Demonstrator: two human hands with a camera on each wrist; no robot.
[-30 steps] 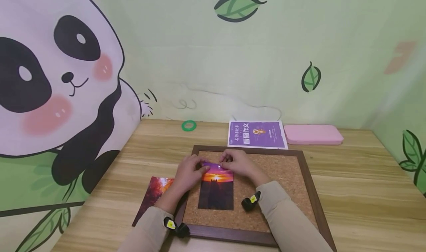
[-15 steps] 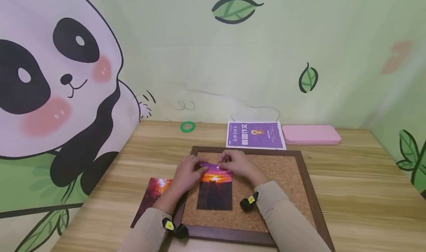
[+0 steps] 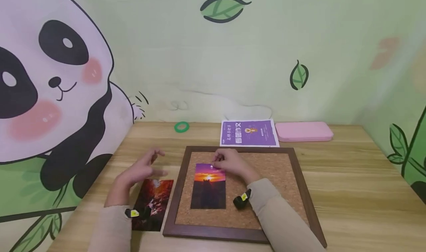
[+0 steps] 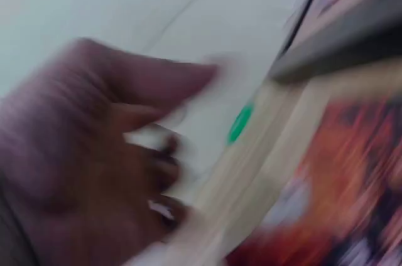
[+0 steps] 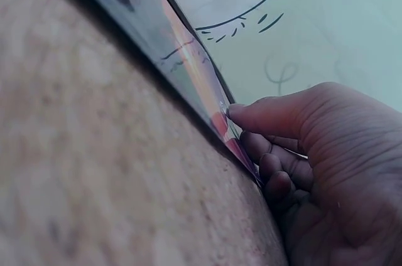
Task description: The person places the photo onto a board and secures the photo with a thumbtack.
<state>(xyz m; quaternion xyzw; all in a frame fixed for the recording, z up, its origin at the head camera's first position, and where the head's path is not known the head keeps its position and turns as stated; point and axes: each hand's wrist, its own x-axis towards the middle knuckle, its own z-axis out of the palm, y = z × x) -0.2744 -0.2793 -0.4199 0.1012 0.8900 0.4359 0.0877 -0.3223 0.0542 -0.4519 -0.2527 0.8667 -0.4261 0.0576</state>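
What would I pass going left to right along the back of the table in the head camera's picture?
Green ring → purple booklet → pink case.

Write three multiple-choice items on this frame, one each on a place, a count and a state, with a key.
1. Where does the sunset photo lie?
A. on the cork board
B. on the pink case
C. under the booklet

2. How many photos are in the head view?
A. one
B. two
C. four

3. What is the left hand doing?
A. gripping the green ring
B. pressing the sunset photo
C. hanging open above the table, holding nothing

Key: 1 A, the photo lies inside the board's brown frame, with the right hand on its top edge. 2 B, the sunset photo and a red photo left of the board. 3 C, its fingers are spread above the red photo, blurred, clear of both photos.
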